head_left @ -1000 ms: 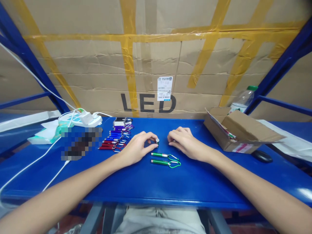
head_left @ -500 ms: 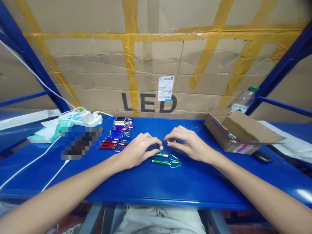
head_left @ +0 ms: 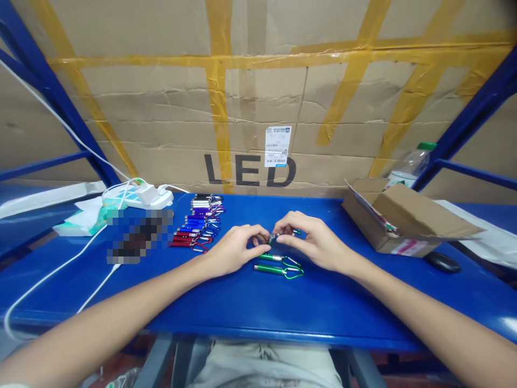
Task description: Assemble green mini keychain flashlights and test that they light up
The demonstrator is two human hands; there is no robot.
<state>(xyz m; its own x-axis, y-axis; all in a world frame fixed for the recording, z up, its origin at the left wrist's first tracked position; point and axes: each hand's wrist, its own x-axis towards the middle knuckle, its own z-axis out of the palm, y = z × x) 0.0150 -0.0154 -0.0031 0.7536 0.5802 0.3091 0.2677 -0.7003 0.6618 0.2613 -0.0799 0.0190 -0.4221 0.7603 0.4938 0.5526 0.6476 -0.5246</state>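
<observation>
My left hand [head_left: 236, 249] and my right hand [head_left: 313, 241] meet over the blue table [head_left: 258, 302], fingers pinched together on a small green keychain flashlight [head_left: 273, 237]. The left fingertips grip its silver end, the right fingers hold its green body. Just in front of the hands lie two more green flashlights [head_left: 278, 264] with clips, side by side. A row of finished flashlights [head_left: 197, 222] in red, blue, purple and silver lies to the left of my left hand.
An open cardboard box [head_left: 398, 218] stands at the right, with a plastic bottle [head_left: 410, 164] behind it and a black mouse [head_left: 442, 262] in front. A white power strip [head_left: 139, 196] with cables sits at the back left. A large LED carton [head_left: 250, 108] forms the back wall.
The hands were apart, the left one holding a small silver-ended piece. They have come together, and both now pinch the same green flashlight.
</observation>
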